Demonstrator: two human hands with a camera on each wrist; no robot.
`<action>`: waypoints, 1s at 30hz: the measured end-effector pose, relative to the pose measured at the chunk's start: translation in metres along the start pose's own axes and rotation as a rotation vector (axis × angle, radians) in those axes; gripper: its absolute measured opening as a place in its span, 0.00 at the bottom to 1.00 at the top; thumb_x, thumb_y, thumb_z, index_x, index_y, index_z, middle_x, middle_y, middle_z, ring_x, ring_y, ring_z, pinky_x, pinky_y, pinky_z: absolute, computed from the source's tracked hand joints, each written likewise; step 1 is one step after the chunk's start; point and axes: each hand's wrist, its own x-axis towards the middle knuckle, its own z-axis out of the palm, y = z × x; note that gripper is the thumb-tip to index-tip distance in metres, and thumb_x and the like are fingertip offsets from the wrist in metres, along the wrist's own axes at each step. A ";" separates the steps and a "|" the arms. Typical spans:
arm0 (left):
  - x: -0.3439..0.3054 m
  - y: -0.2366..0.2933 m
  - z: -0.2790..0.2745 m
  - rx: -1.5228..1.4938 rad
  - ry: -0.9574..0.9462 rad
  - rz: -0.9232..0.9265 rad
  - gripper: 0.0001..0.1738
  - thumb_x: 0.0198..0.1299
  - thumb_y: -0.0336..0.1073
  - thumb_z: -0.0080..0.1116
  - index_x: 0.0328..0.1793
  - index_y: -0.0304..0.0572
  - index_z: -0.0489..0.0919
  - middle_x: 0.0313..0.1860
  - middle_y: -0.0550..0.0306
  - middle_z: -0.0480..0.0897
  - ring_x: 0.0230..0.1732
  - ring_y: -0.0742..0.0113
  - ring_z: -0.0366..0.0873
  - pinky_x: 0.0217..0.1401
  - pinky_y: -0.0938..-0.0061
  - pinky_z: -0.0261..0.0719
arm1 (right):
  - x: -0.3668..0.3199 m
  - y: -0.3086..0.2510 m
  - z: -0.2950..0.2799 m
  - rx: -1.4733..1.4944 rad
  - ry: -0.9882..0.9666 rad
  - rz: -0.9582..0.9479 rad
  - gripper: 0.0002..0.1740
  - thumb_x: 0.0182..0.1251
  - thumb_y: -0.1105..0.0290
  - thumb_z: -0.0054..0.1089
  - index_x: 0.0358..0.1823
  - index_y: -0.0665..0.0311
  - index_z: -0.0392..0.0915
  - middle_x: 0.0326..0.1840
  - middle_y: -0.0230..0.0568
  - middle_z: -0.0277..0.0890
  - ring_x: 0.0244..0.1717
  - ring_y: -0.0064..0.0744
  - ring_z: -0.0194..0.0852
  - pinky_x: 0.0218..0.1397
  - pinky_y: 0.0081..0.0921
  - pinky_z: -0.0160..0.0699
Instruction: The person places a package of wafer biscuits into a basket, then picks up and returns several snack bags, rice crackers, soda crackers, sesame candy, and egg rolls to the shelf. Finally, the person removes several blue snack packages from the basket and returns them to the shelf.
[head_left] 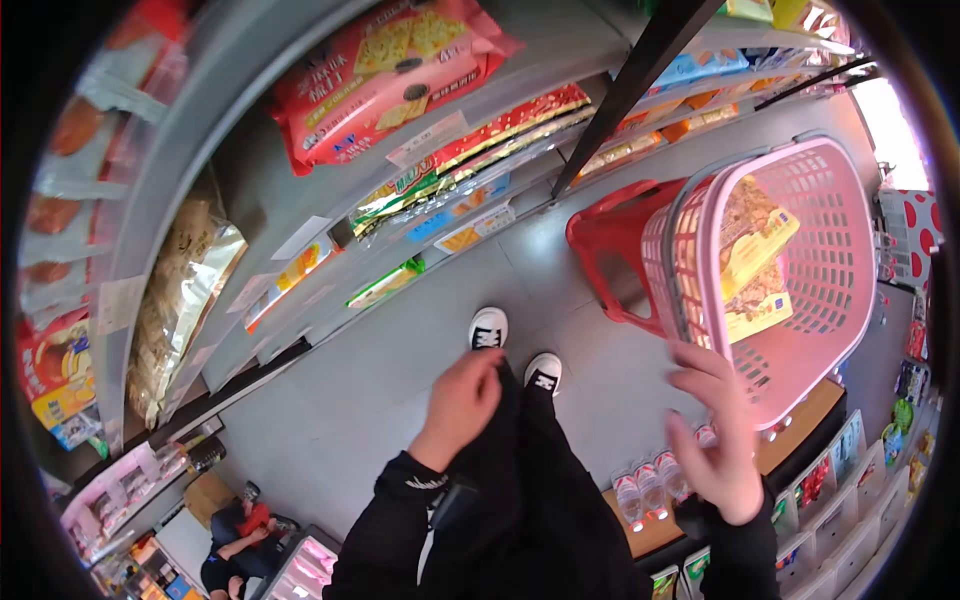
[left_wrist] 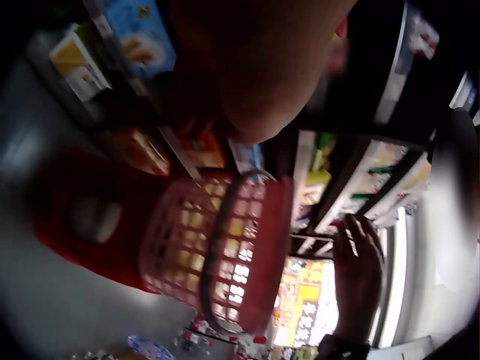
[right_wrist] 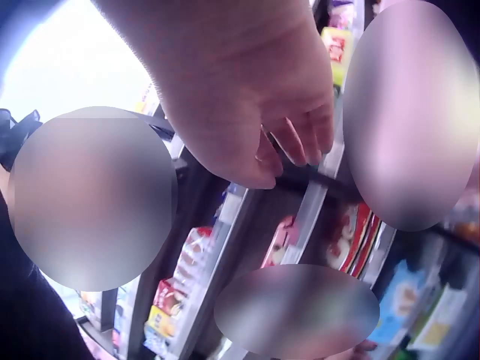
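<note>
In the head view my left hand (head_left: 460,405) hovers above the shoes, its fingers loosely bent and holding nothing. My right hand (head_left: 720,435) is raised with fingers spread, close to the near rim of a pink basket (head_left: 860,250), empty; contact cannot be told. Yellow packs (head_left: 760,310) lie inside the basket. The left wrist view has my left hand (left_wrist: 255,82) large at the top, the basket (left_wrist: 259,262) below it, and my right hand (left_wrist: 358,262) beside the basket. My right hand (right_wrist: 240,112) hangs with bent fingers before shelves in the right wrist view.
A red plastic object (head_left: 625,250) stands beside the basket. Shelves with a red cracker pack (head_left: 390,75) and a gold bag (head_left: 185,300) run along the left and top. Bottles (head_left: 650,490) stand on a low wooden surface. People (head_left: 240,545) are at the lower left.
</note>
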 end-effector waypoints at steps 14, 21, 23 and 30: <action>0.113 -0.189 -0.054 -0.696 0.114 -0.594 0.30 0.55 0.32 0.51 0.62 0.33 0.53 0.52 0.48 0.67 0.51 0.64 0.66 0.54 0.70 0.66 | 0.179 0.157 0.280 0.290 0.163 0.436 0.27 0.45 0.71 0.55 0.50 0.70 0.62 0.49 0.54 0.66 0.49 0.47 0.67 0.51 0.30 0.66; 0.172 -0.209 -0.052 -0.754 0.092 -0.446 0.29 0.50 0.28 0.57 0.58 0.42 0.59 0.57 0.57 0.64 0.58 0.65 0.59 0.63 0.66 0.52 | 0.238 0.179 0.285 0.352 0.341 0.419 0.30 0.41 0.76 0.55 0.52 0.70 0.60 0.48 0.57 0.66 0.52 0.49 0.63 0.52 0.31 0.65; 0.178 -0.202 -0.051 -0.767 0.078 -0.470 0.28 0.50 0.26 0.56 0.58 0.42 0.60 0.56 0.56 0.65 0.57 0.65 0.60 0.63 0.66 0.52 | 0.239 0.184 0.288 0.313 0.335 0.371 0.27 0.41 0.76 0.54 0.49 0.70 0.64 0.48 0.56 0.65 0.52 0.50 0.63 0.52 0.30 0.65; 0.170 -0.196 -0.050 -0.686 0.065 -0.393 0.29 0.52 0.23 0.52 0.60 0.40 0.57 0.58 0.54 0.63 0.58 0.63 0.60 0.63 0.65 0.55 | 0.221 0.171 0.288 0.360 0.376 0.304 0.25 0.44 0.76 0.53 0.49 0.69 0.65 0.47 0.53 0.63 0.52 0.49 0.60 0.54 0.30 0.63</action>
